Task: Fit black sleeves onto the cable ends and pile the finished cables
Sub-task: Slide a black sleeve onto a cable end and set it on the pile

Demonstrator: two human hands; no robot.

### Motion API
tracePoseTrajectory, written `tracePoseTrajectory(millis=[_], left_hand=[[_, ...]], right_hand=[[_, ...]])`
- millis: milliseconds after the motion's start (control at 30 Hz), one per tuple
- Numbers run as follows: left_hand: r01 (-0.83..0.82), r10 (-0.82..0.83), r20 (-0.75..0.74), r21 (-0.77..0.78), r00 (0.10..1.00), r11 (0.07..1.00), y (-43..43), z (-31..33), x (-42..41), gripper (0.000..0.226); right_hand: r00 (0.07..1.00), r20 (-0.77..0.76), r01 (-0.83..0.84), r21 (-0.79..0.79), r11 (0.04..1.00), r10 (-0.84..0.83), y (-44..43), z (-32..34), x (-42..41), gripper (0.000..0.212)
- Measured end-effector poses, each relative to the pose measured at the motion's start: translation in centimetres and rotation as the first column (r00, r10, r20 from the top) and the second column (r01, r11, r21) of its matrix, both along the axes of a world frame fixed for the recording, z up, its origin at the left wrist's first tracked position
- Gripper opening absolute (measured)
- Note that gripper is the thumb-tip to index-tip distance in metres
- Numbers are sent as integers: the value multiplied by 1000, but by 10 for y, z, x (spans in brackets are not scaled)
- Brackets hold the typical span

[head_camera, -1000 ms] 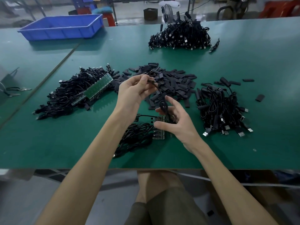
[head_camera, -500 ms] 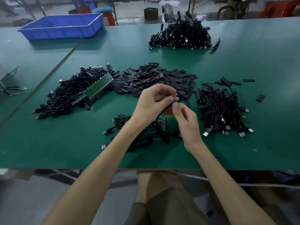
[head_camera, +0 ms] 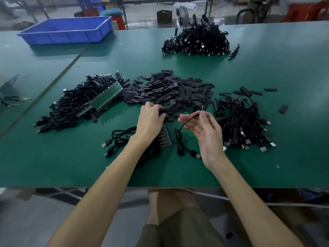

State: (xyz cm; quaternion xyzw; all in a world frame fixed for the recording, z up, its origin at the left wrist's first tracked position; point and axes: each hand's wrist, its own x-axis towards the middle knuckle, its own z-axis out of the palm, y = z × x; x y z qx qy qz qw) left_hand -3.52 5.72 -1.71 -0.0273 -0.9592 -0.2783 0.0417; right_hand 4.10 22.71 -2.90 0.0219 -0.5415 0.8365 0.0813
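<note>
My right hand (head_camera: 204, 129) pinches one end of a black cable (head_camera: 179, 139) between thumb and fingertips; the cable hangs down to the green table, its USB plug (head_camera: 195, 155) lying flat. My left hand (head_camera: 151, 120) is closed at the near edge of the heap of flat black sleeves (head_camera: 170, 93), with something small and dark at its fingertips. A pile of cables with sleeves on their ends (head_camera: 243, 120) lies to the right. Unsleeved cables joined to green circuit strips (head_camera: 80, 106) lie to the left.
A small dark circuit strip (head_camera: 165, 138) and loose cables (head_camera: 121, 138) lie under my left wrist. Another cable heap (head_camera: 197, 41) sits at the far middle, a blue tray (head_camera: 67, 31) at the far left. Stray sleeves (head_camera: 283, 108) lie at the right. The table edge (head_camera: 71, 186) runs near my knees.
My hands were together in front of me; now they have parted. The left hand has gone back to the sleeve heap, and the right holds the cable end up alone.
</note>
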Motion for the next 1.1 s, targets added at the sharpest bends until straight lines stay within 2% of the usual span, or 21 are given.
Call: tracePoseTrajectory(millis=[100,167,233,333,433,500,567,700,800,933,1000,1100], left_hand=[[18,-20,-28,-71,999,997,-3,-2,-2,46],[18,-21,-48,-60,999,998,-3,-3,-3,45],[-1,2,-53,29,999,1000,-4,-2,-3,37],[-56,69,-38,280,997,958,-5,2,0,13],[-65,72,7,522,997,850,-9,12,4,6],[-43,-23,82,716,996,697,-11,25,11,8],[0,-177,120,829,977,559,-11,35,18,14],[119,-331,96,812,939,572,-1,43,35,17],[143,-288,58,763,956,630,4,40,42,13],[101,-206,40,770,978,630,2,34,44,10],[115,-214,29,767,976,631,0,32,46,10],[183,-284,0,764,959,619,-4,32,48,12]], right_hand=[[999,32,12,-40,999,-11,2,1,0,23],[998,52,32,-41,999,-30,2,2,-1,20],[997,60,47,-21,999,-46,1,3,-1,21],[996,69,50,9,999,-50,0,2,-1,24],[996,77,35,44,998,-38,0,-1,-2,24],[997,65,30,108,994,-37,-1,-2,-3,25],[999,40,21,191,981,-29,-3,-4,-3,23],[1000,-2,-13,299,954,15,-5,-5,-2,15],[1000,-3,-7,314,949,8,-4,-7,-3,15],[1000,22,-7,263,965,1,-4,-7,-2,20],[1000,27,-10,239,971,4,-4,-6,-1,20],[1000,19,-8,288,958,2,-5,-6,-1,20]])
